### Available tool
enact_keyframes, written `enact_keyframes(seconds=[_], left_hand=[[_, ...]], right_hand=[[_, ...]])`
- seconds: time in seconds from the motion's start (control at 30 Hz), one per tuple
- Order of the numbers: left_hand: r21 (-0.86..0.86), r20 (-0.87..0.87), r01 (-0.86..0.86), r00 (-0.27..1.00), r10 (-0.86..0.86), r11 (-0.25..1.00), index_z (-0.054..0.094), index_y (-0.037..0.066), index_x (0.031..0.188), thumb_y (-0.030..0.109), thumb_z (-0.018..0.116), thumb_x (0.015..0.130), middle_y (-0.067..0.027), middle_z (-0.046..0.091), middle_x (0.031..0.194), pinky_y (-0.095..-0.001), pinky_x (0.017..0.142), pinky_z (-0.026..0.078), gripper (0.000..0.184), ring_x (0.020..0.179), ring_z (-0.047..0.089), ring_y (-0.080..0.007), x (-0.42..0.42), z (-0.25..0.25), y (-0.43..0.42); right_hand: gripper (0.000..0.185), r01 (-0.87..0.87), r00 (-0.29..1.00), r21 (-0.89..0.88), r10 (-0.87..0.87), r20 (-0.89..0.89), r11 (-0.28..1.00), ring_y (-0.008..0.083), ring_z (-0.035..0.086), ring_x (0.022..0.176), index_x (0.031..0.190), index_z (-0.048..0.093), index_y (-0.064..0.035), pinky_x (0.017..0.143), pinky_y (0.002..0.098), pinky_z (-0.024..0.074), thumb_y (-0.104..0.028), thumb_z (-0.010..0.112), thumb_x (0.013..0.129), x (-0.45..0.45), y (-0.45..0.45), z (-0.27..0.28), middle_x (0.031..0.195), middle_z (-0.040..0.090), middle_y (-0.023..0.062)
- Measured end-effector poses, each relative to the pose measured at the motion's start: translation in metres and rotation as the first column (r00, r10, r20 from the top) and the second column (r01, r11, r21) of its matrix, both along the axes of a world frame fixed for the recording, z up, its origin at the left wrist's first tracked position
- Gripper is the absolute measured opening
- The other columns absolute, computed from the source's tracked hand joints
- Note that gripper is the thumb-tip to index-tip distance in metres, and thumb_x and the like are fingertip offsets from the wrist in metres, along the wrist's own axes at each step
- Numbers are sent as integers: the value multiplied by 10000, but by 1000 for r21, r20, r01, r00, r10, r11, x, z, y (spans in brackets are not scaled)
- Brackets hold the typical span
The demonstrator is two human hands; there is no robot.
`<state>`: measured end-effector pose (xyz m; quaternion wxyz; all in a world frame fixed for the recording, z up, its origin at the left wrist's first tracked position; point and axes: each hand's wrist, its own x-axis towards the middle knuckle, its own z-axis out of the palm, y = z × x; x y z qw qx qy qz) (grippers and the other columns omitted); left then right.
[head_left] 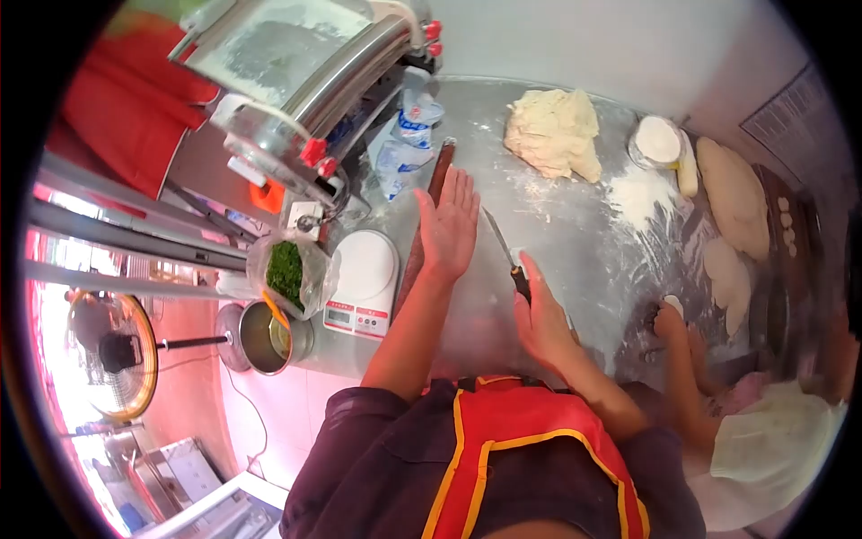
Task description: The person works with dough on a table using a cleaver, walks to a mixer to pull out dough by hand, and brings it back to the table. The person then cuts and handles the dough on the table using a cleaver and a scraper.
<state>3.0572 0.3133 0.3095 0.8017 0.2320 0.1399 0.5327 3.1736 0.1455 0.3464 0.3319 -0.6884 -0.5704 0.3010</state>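
Note:
My left hand (449,220) is held flat over the metal table, palm showing and fingers stretched out, with nothing in it. A brown rolling pin (416,260) lies under and beside it. In my right hand (539,314) is a knife (499,238) with a black handle, its thin blade angled up toward the left hand. Beyond the hands, a large lump of dough (554,133) rests on the table. A white digital scale (363,280) stands left of my left forearm.
At the right, a co-worker's hand (669,321) works by dough pieces (729,193), near loose flour (640,196) and a flour bowl (657,142). At the left are a rolling machine (346,76), plastic bags (404,148), chopped greens (285,272) and a metal pot (262,340).

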Motion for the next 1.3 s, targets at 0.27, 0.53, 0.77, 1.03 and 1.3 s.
enact_keyframes(seconds=[0.27,0.53,0.77,1.03,1.3], left_hand=[[132,-218,6,976,23,991,78,0,1494,621,196,960,-127,96,1573,-337,1170,82,828,1453,98,-229,55,4,-17],[-2,-194,36,980,-35,999,102,-16,1489,605,219,968,-109,123,1571,-336,1161,102,819,1441,135,-221,67,-4,-7],[-51,-185,112,975,-119,992,94,-6,1493,605,195,970,-112,88,1579,-344,1167,44,810,1459,49,-225,74,-24,-17],[-123,-111,120,985,-134,985,106,-17,1488,613,184,966,-126,97,1573,-340,1170,44,822,1455,71,-237,66,-28,-8],[-112,-271,70,958,-98,991,121,-4,1490,602,213,971,-128,109,1571,-346,1170,66,804,1447,109,-240,63,-24,-5]], right_hand=[[493,23,992,-37,-18,125,999,435,570,887,1384,398,-154,771,500,474,-83,467,901,17,6,14,1022,561,220],[459,42,992,-45,-36,124,998,416,570,905,1343,450,-75,790,459,456,-77,476,884,19,7,5,976,588,237],[428,89,996,21,-89,29,996,462,568,917,1326,462,-97,806,512,460,-115,456,898,38,38,-12,1030,579,266],[437,92,991,58,-97,91,994,451,576,930,1307,474,-36,809,485,467,-79,463,872,23,38,-15,1030,601,281],[431,44,996,-25,-42,79,999,442,580,923,1302,485,-49,803,482,467,-87,458,874,16,30,-3,1018,604,283]])
